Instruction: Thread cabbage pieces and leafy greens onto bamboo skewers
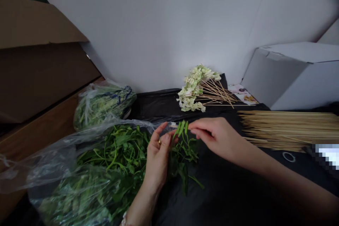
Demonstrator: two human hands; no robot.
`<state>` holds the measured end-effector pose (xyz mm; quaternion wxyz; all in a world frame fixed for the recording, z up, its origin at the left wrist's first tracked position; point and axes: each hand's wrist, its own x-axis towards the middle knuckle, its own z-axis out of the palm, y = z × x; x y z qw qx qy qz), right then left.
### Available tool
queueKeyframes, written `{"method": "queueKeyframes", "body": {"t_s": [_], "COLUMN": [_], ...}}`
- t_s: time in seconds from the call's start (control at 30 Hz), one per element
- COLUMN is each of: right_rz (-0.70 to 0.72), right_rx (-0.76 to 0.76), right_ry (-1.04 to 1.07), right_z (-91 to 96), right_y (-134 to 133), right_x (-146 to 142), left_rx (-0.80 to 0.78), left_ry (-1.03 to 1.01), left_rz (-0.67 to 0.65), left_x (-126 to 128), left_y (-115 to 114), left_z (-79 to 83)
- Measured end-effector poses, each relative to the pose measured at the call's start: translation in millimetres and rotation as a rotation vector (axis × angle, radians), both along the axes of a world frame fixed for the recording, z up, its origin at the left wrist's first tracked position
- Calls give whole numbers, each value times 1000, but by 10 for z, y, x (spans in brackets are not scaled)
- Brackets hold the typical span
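Leafy green stems [182, 128] sit in short folds between my hands, over the black surface. My left hand [157, 153], with a ring on one finger, is closed around the lower part of these greens, its thumb and index finger raised beside them. From the other side, my right hand [215, 136] pinches a thin wooden skewer that seems to run through the folded stems; most of it is hidden by fingers and greens. Loose leaves hang below. Just left lies a heap of the same greens [124, 148] in an open clear plastic bag [58, 164].
Skewers threaded with pale cabbage pieces [192, 86] lie at the back. A bundle of bare skewers [286, 129] is at right, near a small ring [288, 156]. A tied bag of greens [103, 104], cardboard box [39, 70] and white box [296, 74] stand around the black covering [225, 190].
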<state>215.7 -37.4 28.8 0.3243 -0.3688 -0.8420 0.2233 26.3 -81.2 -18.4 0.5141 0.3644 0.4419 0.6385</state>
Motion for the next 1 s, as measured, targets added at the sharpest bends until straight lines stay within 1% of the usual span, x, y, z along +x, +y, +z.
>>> {"method": "queueKeyframes", "body": {"t_s": [0.1,0.17,0.2,0.23,0.3,0.33,0.37,0.43,0.5,0.57,0.63,0.67,0.73,0.83,0.9,1.0], "right_rz": [-187,-339,-400,-442,-468,-458,-442,-405,-377,-367,-365,-365,-365,-391,-419,-417], "right_rx": [74,144,174,194,204,195,182,158,141,138,137,135,133,159,194,216], "right_ry": [174,264,291,305,306,299,292,287,281,284,285,286,288,315,341,372], "right_z": [115,192,223,246,265,262,253,224,199,188,194,201,218,248,269,300], "right_y": [64,102,115,125,136,138,139,141,143,144,143,141,137,130,126,118], "right_x": [149,244,280,305,324,320,310,285,266,259,261,264,272,290,304,325], "left_rx": [58,147,211,280,406,447,471,487,497,501,464,416,271,52,-28,-89], "left_ry": [259,458,567,691,968,1104,1223,1375,1393,1289,1095,974,692,257,17,-241], "left_rz": [38,40,1,-67,-228,-289,-323,-321,-295,-286,-271,-260,-260,-322,-336,-270], "left_x": [-15,-23,-25,-24,-11,-1,11,30,39,40,40,42,44,27,-3,-61], "left_y": [-4,-11,-14,-15,-14,-11,-7,3,9,6,-8,-17,-34,-40,-27,13], "left_z": [4,-22,-47,-79,-162,-208,-252,-322,-344,-312,-244,-206,-139,-72,-45,-19]}}
